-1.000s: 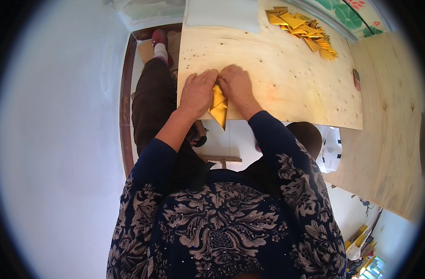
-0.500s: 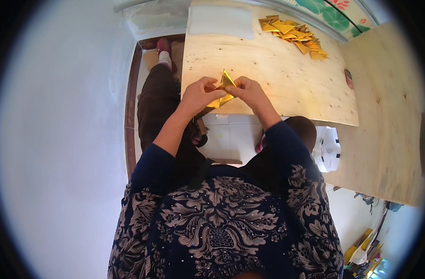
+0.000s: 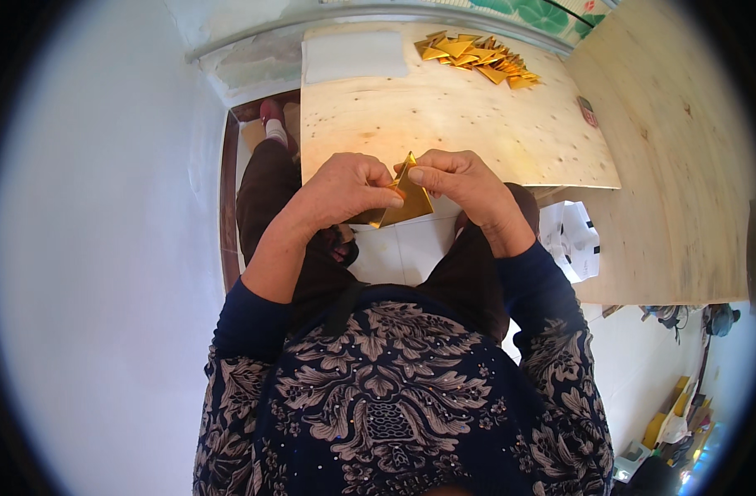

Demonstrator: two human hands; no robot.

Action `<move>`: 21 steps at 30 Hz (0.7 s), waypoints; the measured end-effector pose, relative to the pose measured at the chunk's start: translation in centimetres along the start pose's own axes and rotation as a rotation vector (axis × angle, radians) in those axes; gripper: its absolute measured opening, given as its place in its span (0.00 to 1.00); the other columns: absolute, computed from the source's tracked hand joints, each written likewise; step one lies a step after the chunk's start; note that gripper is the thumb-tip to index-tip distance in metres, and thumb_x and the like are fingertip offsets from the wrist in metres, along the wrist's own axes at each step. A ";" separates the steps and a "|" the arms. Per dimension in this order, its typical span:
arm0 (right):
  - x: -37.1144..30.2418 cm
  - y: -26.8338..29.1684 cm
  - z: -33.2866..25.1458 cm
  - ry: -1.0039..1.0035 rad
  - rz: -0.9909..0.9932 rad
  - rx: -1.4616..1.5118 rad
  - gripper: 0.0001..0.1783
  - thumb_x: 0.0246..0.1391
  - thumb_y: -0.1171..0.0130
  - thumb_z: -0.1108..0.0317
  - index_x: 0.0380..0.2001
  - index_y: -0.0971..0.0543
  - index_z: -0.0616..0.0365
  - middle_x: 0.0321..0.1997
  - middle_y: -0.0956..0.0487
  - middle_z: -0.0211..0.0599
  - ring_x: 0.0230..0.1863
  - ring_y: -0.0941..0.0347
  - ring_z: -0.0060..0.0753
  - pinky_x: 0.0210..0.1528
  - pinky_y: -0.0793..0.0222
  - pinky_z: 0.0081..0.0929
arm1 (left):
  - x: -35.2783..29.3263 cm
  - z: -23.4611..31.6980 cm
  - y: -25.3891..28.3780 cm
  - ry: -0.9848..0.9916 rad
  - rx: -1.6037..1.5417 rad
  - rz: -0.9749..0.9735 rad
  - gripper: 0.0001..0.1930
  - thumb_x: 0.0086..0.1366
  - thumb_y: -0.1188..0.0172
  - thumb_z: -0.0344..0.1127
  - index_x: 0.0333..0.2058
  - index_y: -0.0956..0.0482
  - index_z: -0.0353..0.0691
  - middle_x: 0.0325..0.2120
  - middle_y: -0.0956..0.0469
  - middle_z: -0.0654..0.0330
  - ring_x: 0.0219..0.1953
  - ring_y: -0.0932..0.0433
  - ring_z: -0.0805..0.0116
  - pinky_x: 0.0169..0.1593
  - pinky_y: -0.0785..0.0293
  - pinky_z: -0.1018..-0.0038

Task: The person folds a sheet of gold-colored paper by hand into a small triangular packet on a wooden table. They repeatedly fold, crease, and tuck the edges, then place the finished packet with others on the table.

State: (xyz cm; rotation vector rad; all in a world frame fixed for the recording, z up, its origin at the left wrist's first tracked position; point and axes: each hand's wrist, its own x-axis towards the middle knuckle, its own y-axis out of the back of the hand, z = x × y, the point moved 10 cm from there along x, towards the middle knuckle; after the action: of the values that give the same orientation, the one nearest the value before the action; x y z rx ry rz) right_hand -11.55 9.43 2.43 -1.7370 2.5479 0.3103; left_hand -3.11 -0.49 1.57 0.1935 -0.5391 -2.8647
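Observation:
Between my two hands is a sheet of shiny gold paper [image 3: 411,202], partly folded, with a pointed corner standing up. My left hand [image 3: 350,188] pinches its left side between thumb and fingers. The thumb and fingers of my right hand [image 3: 459,180] close on the upper right edge near the point. Both hands are in front of the near edge of a pale wooden table [image 3: 452,136]. Some of the paper's left part is hidden behind my left hand.
Folded gold paper triangles [image 3: 485,58] lie in a pile at the table's far side. To their left rests a white sheet [image 3: 353,56]. A small red and dark device [image 3: 587,112] sits at the right edge. Below the table stands a white bag [image 3: 572,241].
Both hands have come closer to my body with the gold paper, which now shows a broader flat face. The view has shifted, so the table appears farther left.

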 end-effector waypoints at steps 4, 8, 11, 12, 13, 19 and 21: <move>-0.6 0.1 -0.4 0.068 0.097 0.032 0.09 0.56 0.35 0.64 0.30 0.18 0.60 0.25 0.24 0.21 0.26 0.35 0.12 0.30 0.39 0.13 | -0.4 1.6 -0.5 -0.067 0.035 0.008 0.13 0.51 0.31 0.38 0.23 0.20 0.33 0.16 0.26 0.60 0.20 0.30 0.75 0.27 0.32 0.76; -1.3 0.8 0.1 0.129 0.255 0.020 0.09 0.54 0.35 0.66 0.27 0.19 0.62 0.22 0.24 0.23 0.24 0.34 0.12 0.27 0.37 0.14 | -0.6 2.2 -0.8 -0.084 0.035 0.100 0.14 0.53 0.32 0.39 0.23 0.20 0.32 0.15 0.26 0.60 0.20 0.30 0.75 0.26 0.33 0.76; -1.5 1.0 0.5 0.129 0.296 0.009 0.10 0.54 0.36 0.65 0.27 0.19 0.62 0.21 0.24 0.24 0.24 0.34 0.12 0.27 0.37 0.14 | -0.5 1.4 -1.4 -0.001 0.003 0.120 0.15 0.55 0.33 0.41 0.23 0.20 0.32 0.15 0.27 0.61 0.20 0.31 0.76 0.25 0.34 0.77; -1.6 1.0 0.6 0.118 0.302 0.008 0.10 0.54 0.35 0.65 0.28 0.19 0.62 0.21 0.25 0.24 0.25 0.33 0.12 0.28 0.37 0.14 | -0.4 1.2 -1.7 0.009 -0.033 0.102 0.15 0.55 0.33 0.41 0.23 0.20 0.33 0.15 0.27 0.62 0.19 0.31 0.76 0.24 0.35 0.77; -1.7 0.8 0.3 0.116 0.282 0.006 0.10 0.55 0.36 0.65 0.29 0.19 0.62 0.23 0.24 0.24 0.26 0.32 0.13 0.29 0.36 0.15 | -0.3 1.1 -2.0 0.021 -0.070 0.083 0.15 0.56 0.33 0.41 0.23 0.20 0.33 0.15 0.27 0.62 0.19 0.32 0.76 0.24 0.35 0.78; -7.2 0.7 -6.8 0.397 0.298 0.082 0.12 0.57 0.39 0.67 0.40 0.19 0.64 0.37 0.22 0.34 0.33 0.28 0.21 0.33 0.33 0.21 | -1.1 1.6 -0.3 -0.051 -0.093 0.178 0.14 0.57 0.33 0.40 0.22 0.21 0.33 0.13 0.29 0.66 0.17 0.35 0.80 0.21 0.39 0.79; -10.5 -3.0 -11.2 0.650 -0.080 0.077 0.15 0.56 0.37 0.67 0.42 0.19 0.67 0.36 0.21 0.38 0.29 0.27 0.27 0.30 0.34 0.26 | -1.2 1.1 0.9 0.006 -0.129 0.213 0.15 0.57 0.33 0.39 0.22 0.21 0.33 0.13 0.30 0.67 0.17 0.36 0.82 0.21 0.40 0.80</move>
State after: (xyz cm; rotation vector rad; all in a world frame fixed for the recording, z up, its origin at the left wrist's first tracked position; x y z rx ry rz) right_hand -3.96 15.87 14.56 -2.1765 2.8099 -0.4248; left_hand -2.02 -0.60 3.05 0.1148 -0.3485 -2.6782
